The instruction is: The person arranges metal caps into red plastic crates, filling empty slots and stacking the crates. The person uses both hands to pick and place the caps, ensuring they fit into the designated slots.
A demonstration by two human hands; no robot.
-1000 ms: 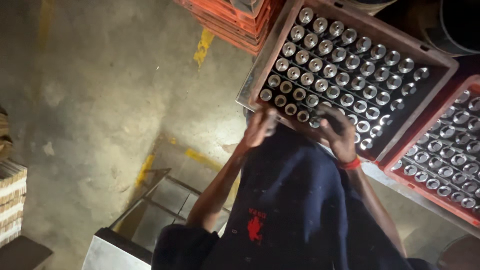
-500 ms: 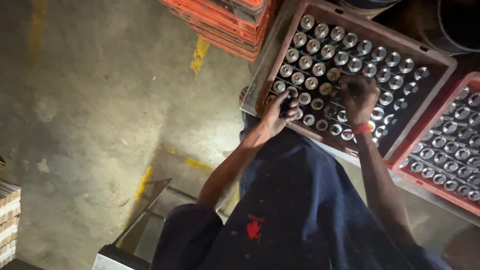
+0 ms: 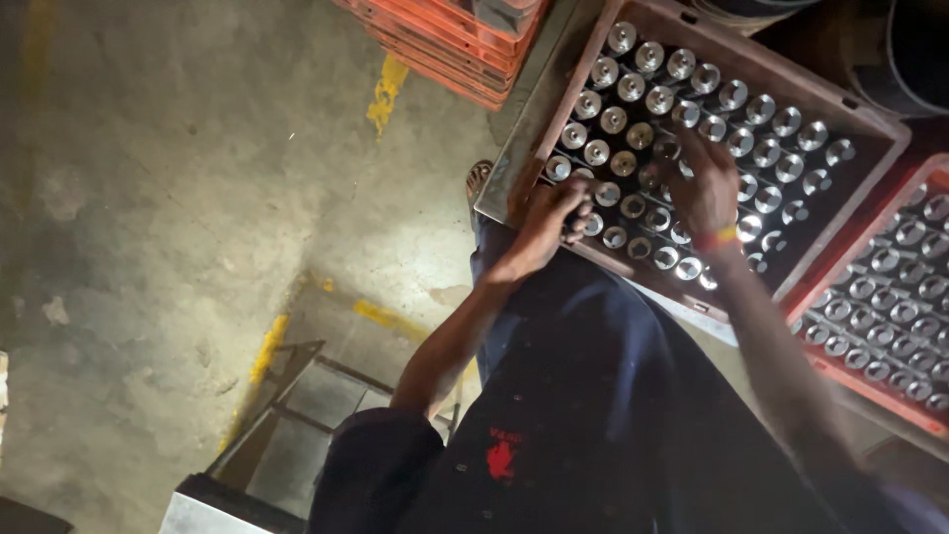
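Both hands have moved deeper over the brown crate (image 3: 858,111) of metal cylinders (image 3: 733,95); left hand (image 3: 550,220) curls on the near rim, right hand (image 3: 704,183) spreads flat across tops, gripping nothing. Press evenly, keeping rows seated.

I had one head-worn view, looking steeply down and close, over my torso onto the crate (image 3: 554,94) at upper right.
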